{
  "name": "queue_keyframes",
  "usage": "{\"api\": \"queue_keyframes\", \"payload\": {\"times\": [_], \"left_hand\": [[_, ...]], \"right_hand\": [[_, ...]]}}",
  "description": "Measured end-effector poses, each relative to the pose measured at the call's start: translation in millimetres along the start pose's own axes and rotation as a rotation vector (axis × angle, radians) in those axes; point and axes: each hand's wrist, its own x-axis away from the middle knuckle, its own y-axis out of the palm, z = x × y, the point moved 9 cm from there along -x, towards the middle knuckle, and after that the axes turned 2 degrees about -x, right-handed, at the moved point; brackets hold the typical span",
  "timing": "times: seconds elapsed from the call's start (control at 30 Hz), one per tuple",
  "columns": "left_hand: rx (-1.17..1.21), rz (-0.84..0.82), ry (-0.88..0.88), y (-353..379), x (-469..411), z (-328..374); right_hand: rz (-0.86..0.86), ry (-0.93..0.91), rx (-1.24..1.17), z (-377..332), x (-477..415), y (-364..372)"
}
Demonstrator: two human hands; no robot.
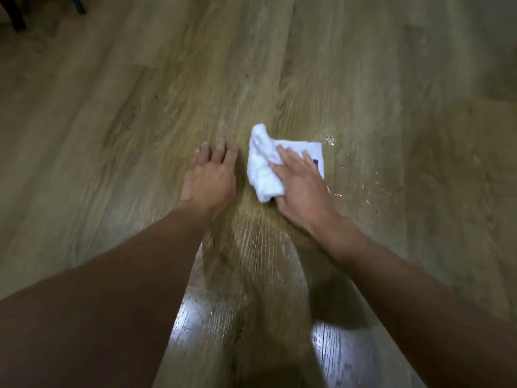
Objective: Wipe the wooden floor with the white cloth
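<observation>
White cloth (265,166) lies under the right hand (300,189), fingers (288,156) flat, open.

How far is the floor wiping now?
Done: cannot tell. In hand: the right hand presses the white cloth flat on the wooden floor; the left hand rests beside it. Left: wet droplets glisten to the cloth's right.

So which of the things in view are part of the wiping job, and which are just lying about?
Part of the job:
white cloth, under the right hand
wooden floor, with wet streaks
left hand, flat on the floor beside the cloth

Just lying about:
dark furniture legs, far left corner
</observation>
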Motion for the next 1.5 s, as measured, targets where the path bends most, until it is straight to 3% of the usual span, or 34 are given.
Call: {"api": "queue_keyframes", "payload": {"times": [0.07, 0.13, 0.23, 0.33, 0.47, 0.57, 0.67, 0.77, 0.83, 0.93, 1.1, 1.17, 1.37, 1.5], "left_hand": [[-0.016, -0.011, 0.019, 1, -1, -1], [-0.024, -0.014, 0.021, 2, -1, -2], [0.001, -0.018, 0.002, 4, -1, 1], [0.053, 0.024, -0.053, -3, -2, -1], [0.145, 0.024, -0.171, -5, -7, 8], [0.143, 0.002, -0.214, 0, -9, 20], [0.123, -0.015, -0.211, 8, -10, 22], [0.101, -0.026, -0.212, 8, -9, 21], [0.131, -0.03, -0.227, 3, -12, 24], [0.12, -0.018, -0.157, -1, -18, 40], [0.116, -0.016, -0.05, -1, -22, 60], [0.097, -0.006, -0.018, -3, -26, 69], [0.096, 0.032, 0.056, -4, -35, 98], [0.116, 0.061, 0.148, -4, -37, 120]], "right_hand": [[-0.046, 0.014, -0.055, 10, 25, 1], [0.011, 0.228, -0.157, 47, 12, -15], [0.066, 0.396, -0.028, 70, -47, -28], [-0.034, 0.327, 0.074, 33, -71, -7], [-0.001, 0.12, 0.027, 18, -6, 0], [0.081, 0.359, -0.051, 73, 12, -26], [0.228, 0.496, -0.165, 93, -23, -53], [0.067, 0.441, -0.007, 72, -52, -33], [-0.035, 0.282, 0.088, 52, -40, -16], [-0.024, 0.152, 0.016, 57, 7, -29], [0.1, 0.487, 0.202, 127, -9, -65], [0.116, 0.514, 0.175, 121, -37, -59], [0.003, 0.184, 0.009, 86, 16, -44], [0.074, 0.41, 0.158, 149, 42, -78]]}}
